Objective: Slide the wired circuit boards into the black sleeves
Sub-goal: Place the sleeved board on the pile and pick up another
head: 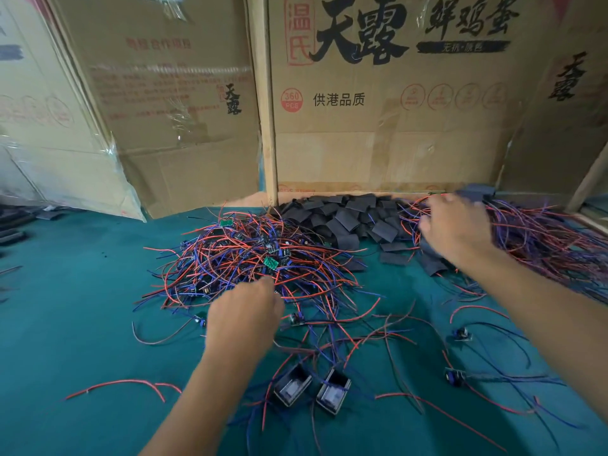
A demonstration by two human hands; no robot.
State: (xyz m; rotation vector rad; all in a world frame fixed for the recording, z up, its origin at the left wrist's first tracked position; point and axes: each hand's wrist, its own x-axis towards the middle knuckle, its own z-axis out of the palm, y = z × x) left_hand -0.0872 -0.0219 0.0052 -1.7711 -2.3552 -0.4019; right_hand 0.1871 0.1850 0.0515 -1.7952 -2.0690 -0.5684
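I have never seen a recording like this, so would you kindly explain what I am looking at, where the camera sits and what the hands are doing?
There is no machine here: a camera worn on a person's head looks down at two bare hands over a green table. The left hand reaches into a tangle of red and blue wired circuit boards; its fingers are hidden, so I cannot tell what it holds. The right hand is blurred over a second heap of wired pieces beside a pile of flat black sleeves. Two boards already in sleeves lie near the front edge. Cardboard boxes stand behind.
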